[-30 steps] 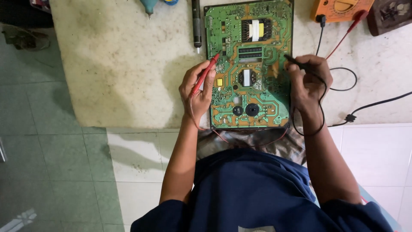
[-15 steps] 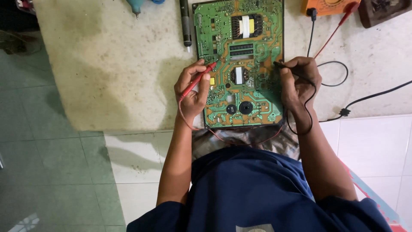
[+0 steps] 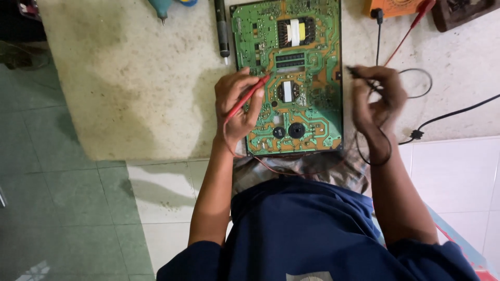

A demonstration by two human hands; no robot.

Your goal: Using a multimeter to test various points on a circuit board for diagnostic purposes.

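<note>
Probes in both hands, I work over the green circuit board [image 3: 289, 78] lying flat on the worktop [image 3: 130, 78]. My left hand [image 3: 237, 106] pinches the red probe [image 3: 246, 98], tip at the board's left edge. My right hand [image 3: 376, 99], blurred, curls around the black probe [image 3: 359, 73] just off the right edge. Best practice, I judge: steady both wrists, touch one pad each, keep leads clear.

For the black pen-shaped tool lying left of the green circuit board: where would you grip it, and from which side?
Grip the black tool around its mid-barrel, coming from above on its left side. It lies flat on the mat, lengthwise away from the person, tip pointing toward them. The circuit board crowds its right side, and the left hand with the red probe sits just below the tip.
</note>
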